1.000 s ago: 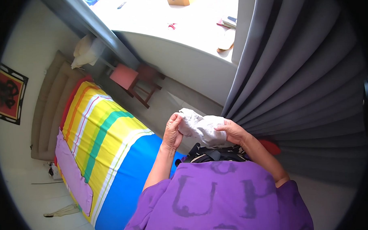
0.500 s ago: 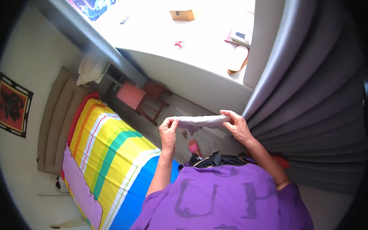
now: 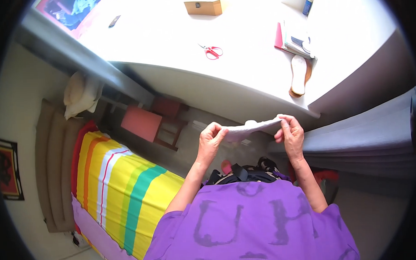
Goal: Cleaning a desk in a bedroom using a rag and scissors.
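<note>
A small pale lilac-grey cloth is stretched in the air between my two hands, in front of my body. My left hand pinches its left end between thumb and fingers. The right end is gripped by my right hand, which sits slightly higher, its fingertips on the cloth's upper corner. The upper edge sags a little in the middle, with a small pale bump there. Lower folds hang loosely; what kind of cloth it is I cannot make out.
Ahead lies a bright white ledge with red-handled scissors, insoles, a stack of books, a wooden box and a blue bottle. A striped bed stands left, near a pink-topped stool. Grey curtains hang right.
My view has turned to the right and nearer the ledge, so more of its right end shows. The cloth stays in both hands; its right end has risen and it looks more spread out.
</note>
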Demonstrator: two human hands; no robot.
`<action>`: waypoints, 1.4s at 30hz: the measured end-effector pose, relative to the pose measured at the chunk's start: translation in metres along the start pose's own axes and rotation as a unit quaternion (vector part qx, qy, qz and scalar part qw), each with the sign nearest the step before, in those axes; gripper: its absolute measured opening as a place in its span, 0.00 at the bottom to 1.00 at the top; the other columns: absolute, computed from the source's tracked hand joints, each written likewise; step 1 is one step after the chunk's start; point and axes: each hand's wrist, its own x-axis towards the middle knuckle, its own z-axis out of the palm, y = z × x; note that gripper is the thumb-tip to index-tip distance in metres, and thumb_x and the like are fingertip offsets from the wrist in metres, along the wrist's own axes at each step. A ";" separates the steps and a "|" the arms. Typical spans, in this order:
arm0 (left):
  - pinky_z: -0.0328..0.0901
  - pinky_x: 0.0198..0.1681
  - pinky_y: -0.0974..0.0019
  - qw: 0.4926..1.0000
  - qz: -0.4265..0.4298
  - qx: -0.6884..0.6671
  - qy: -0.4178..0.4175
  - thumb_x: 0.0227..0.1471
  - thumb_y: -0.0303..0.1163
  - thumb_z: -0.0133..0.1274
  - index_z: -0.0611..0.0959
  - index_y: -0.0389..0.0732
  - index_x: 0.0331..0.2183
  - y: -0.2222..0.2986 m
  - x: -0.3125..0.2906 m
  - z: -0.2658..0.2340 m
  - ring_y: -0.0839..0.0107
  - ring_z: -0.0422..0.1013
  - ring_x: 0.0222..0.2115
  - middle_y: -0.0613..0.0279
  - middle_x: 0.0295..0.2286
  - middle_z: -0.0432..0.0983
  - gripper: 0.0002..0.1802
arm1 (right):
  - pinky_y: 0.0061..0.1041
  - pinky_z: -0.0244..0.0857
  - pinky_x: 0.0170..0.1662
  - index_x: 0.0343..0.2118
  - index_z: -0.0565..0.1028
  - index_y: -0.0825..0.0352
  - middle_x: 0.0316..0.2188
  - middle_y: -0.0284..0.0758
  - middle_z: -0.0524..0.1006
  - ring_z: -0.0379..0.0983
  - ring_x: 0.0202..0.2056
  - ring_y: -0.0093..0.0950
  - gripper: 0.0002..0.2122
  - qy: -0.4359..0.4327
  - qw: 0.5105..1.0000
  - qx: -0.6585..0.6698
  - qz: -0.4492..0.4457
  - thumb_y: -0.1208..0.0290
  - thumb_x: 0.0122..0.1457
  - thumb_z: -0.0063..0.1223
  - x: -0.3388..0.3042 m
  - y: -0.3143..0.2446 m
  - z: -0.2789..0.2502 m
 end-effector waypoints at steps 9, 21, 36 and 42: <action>0.66 0.39 0.74 0.984 0.008 -0.129 -0.119 0.57 0.32 0.53 0.79 0.37 0.33 0.022 0.101 -0.005 0.81 0.72 0.32 0.67 0.30 0.77 0.08 | 0.21 0.66 0.43 0.42 0.70 0.70 0.32 0.36 0.79 0.74 0.35 0.22 0.09 0.182 0.964 -0.087 -0.176 0.72 0.66 0.41 0.074 -0.027 0.039; 0.61 0.53 0.56 0.882 0.193 0.427 -0.042 0.50 0.32 0.58 0.76 0.37 0.44 0.015 0.235 -0.061 0.52 0.65 0.50 0.48 0.47 0.69 0.19 | 0.49 0.32 0.65 0.59 0.65 0.54 0.63 0.51 0.53 0.43 0.65 0.47 0.34 0.058 0.837 -0.521 -0.156 0.44 0.51 0.54 0.155 0.048 0.074; 0.58 0.48 0.52 0.754 0.325 0.555 -0.131 0.39 0.34 0.64 0.76 0.42 0.36 0.004 0.347 -0.050 0.54 0.60 0.50 0.55 0.45 0.65 0.19 | 0.48 0.35 0.64 0.60 0.64 0.53 0.62 0.52 0.52 0.43 0.65 0.44 0.36 0.156 0.810 -0.562 -0.059 0.39 0.49 0.53 0.174 0.033 0.105; 0.61 0.44 0.55 0.747 0.400 0.510 -0.147 0.38 0.25 0.58 0.74 0.40 0.31 -0.001 0.365 -0.082 0.56 0.61 0.49 0.57 0.40 0.67 0.14 | 0.51 0.32 0.65 0.62 0.60 0.60 0.63 0.53 0.51 0.42 0.66 0.46 0.33 0.189 0.767 -0.612 -0.029 0.51 0.55 0.49 0.181 0.043 0.127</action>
